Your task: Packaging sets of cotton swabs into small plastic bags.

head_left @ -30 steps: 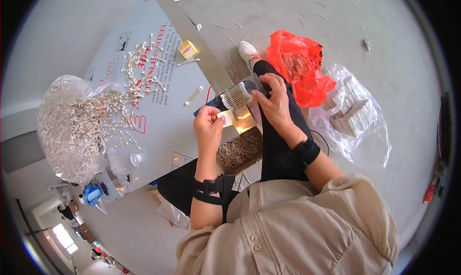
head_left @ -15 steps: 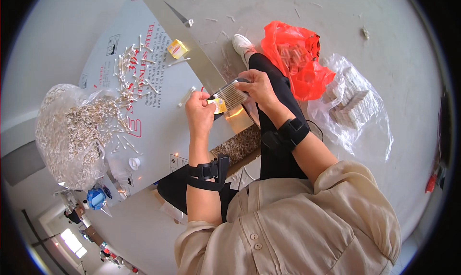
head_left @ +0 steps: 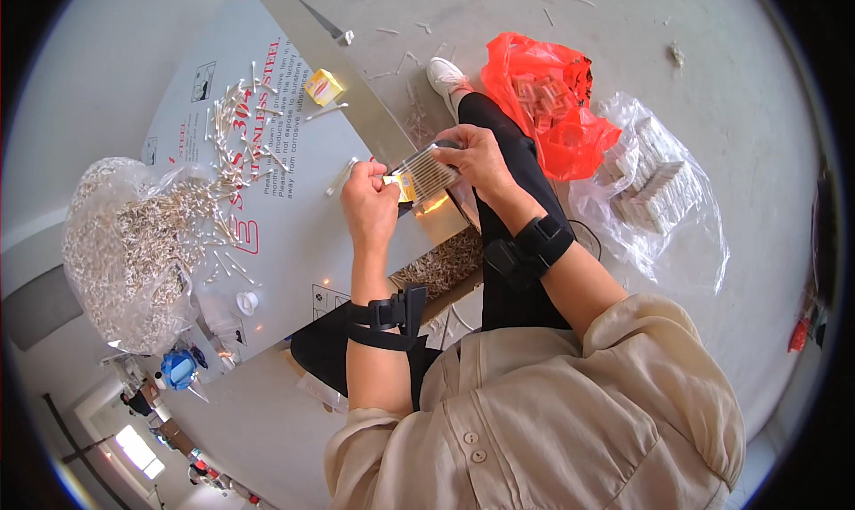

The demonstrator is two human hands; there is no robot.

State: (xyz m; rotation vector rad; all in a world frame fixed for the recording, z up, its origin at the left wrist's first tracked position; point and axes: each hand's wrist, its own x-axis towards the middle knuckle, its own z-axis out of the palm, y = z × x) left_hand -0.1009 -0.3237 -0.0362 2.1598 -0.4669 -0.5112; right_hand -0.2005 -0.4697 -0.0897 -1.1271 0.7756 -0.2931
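Taking twelve o'clock as straight ahead of the wearer, the swab pack (head_left: 426, 173), a flat row of cotton swabs in what looks like a clear sleeve, is at twelve, just above the middle of the view. The left hand (head_left: 370, 207) has thumb and fingers closed in a pinch on the yellow card (head_left: 403, 187), at the pack's eight o'clock end. The right hand (head_left: 483, 164) pinches the pack's two o'clock end, thumb on top; its under-fingers are hidden. For good work here, both pinches should probably stay light and level, so the swabs lie side by side and the thin plastic does not crease; the card is best kept square to the row. From the pack, the open cardboard box (head_left: 454, 298) is near, toward six o'clock, so a tilt that way could spill swabs into it; the yellow box (head_left: 323, 87) stands toward ten.
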